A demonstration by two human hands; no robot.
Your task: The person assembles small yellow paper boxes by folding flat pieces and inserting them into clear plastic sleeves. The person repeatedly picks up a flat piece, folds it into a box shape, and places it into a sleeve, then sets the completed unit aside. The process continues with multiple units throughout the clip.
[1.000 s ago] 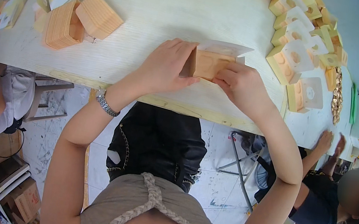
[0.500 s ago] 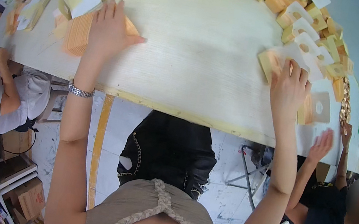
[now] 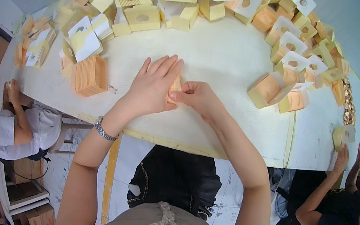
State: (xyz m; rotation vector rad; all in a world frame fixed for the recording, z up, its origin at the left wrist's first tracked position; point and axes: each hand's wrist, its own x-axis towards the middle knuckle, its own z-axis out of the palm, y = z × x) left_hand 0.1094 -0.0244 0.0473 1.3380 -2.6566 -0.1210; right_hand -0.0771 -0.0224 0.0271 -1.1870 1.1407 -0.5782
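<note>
My left hand (image 3: 152, 85) is over the middle of the table, fingers stretched along a small peach paper insert (image 3: 175, 86) and thumb at its near edge. From the right, my right hand (image 3: 199, 99) pinches the same insert between thumb and curled fingers. Most of the insert is hidden by the two hands. To the left of my left hand stands a stack of nested peach paper inserts (image 3: 88, 77). On the right side, apart from my hands, an opened pale yellow box (image 3: 269, 89) with a peach inside sits beside another such box (image 3: 294, 101).
Pale yellow boxes (image 3: 142, 18) with round cut-outs pile along the table's far edge. Gold-coloured small pieces (image 3: 349, 100) lie at the far right. One person (image 3: 21, 119) sits at the left; another person's hand (image 3: 342, 158) holds a yellow box at the right.
My left hand has come right from the peach stack, and my right hand has left the boxes on the right. Both now meet mid-table on a peach insert. The view has shifted.
</note>
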